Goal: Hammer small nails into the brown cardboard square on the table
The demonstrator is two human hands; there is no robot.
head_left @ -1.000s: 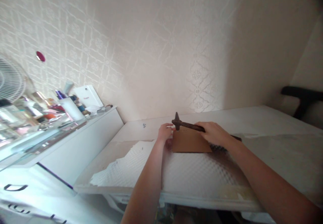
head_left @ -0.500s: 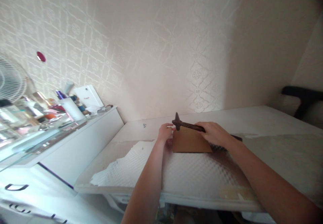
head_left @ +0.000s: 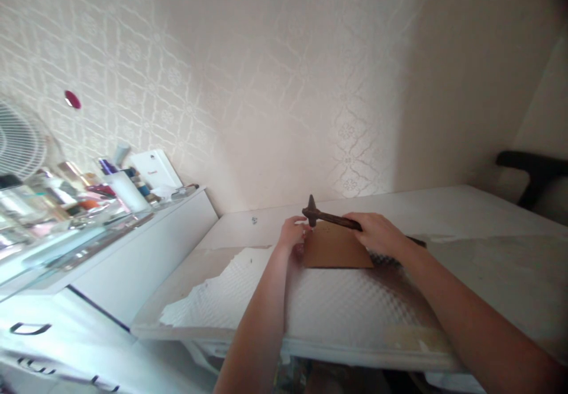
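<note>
My right hand (head_left: 371,230) is wrapped around the wooden handle of a hammer (head_left: 335,220). The hammer's dark head is at the left end, raised over the far left corner of a brown cardboard piece (head_left: 338,251). My left hand (head_left: 293,232) is at that same corner, its fingertips drawn together just under the hammer head. Whatever they pinch is too small to make out. Beneath the cardboard lies a quilted, silvery sheet (head_left: 319,311) with torn edges. Part of a dark object (head_left: 417,243) shows behind my right wrist.
A white table (head_left: 239,228) runs along the patterned wall. On the left stands a white dresser (head_left: 146,264) crowded with bottles and a white box (head_left: 155,169). A fan (head_left: 20,139) is beyond them. The black arm of a chair (head_left: 530,166) shows at right.
The hammer head has shifted very slightly up, still above my left fingertips. My left hand and the cardboard stay nearly where they were.
</note>
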